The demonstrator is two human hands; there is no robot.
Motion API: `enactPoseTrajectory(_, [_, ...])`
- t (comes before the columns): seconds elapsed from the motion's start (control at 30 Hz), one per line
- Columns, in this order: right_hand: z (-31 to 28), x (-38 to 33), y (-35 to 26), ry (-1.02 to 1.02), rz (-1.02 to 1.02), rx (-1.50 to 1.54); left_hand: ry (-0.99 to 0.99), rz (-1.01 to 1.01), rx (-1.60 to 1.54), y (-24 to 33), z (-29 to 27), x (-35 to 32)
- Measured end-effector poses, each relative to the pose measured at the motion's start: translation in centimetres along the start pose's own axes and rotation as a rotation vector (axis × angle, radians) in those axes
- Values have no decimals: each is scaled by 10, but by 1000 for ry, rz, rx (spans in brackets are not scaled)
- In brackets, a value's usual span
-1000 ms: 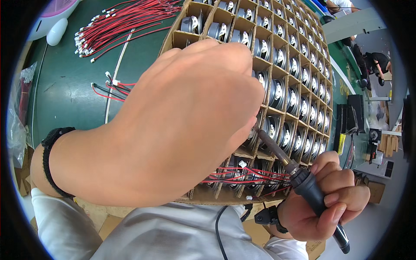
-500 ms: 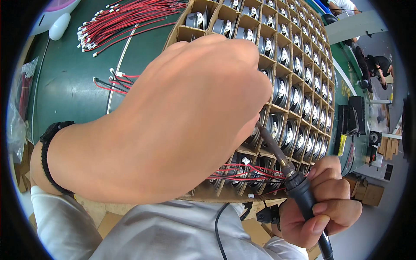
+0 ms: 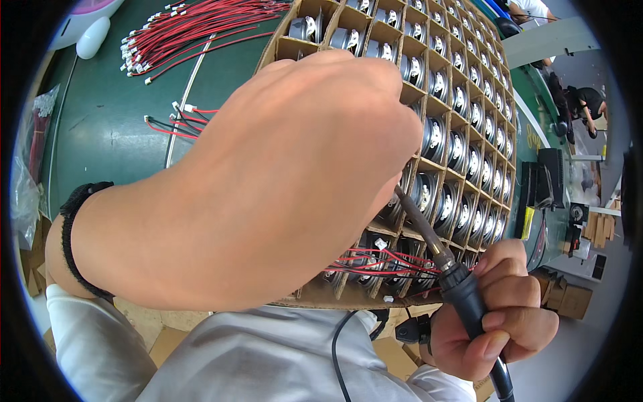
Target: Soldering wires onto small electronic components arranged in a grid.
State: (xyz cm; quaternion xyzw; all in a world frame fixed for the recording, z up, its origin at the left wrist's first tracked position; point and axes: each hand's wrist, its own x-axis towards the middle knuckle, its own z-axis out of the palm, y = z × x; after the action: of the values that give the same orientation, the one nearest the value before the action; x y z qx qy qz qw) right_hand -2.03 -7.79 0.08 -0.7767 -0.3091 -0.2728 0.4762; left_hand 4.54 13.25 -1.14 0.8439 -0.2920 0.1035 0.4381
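Observation:
My right hand is wrapped round the dark handle of a soldering iron. The iron's metal tip points up and left, ending just beside my left hand. That hand is curled over a cardboard divider box, its back turned up. Its fingertips and whatever they grip are hidden under it. Round speakers with metal rims stand on edge in the box's cells, in rows. Red and black wires with white plugs lie across the row nearest me, partly under my left wrist.
A large bundle of red and black wires lies on the green table at the far left, with a few shorter leads closer in. A clear plastic bag hangs at the left edge. Black equipment sits right. Other people are in the background.
Almost nothing differs. The view has shifted very slightly; both hands and the soldering iron hold nearly the same places.

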Motion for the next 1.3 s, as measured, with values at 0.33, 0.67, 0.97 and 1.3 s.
enactPoseTrajectory(0.33, [-1, -5, 4, 63, 2, 12, -96, -64, 104, 17, -6, 7])
enactPoseTrajectory(0.67, [3, 0, 2, 65, -17, -14, -140, -100, 183, 30, -12, 6])
enactPoseTrajectory(0.97, [5, -1, 5, 102, -27, 26, 21, 38, 8, -9, 7, -5])
enactPoseTrajectory(1.3, [7, 2, 5, 74, -7, 49, 20, 47, 2, -11, 5, -6])
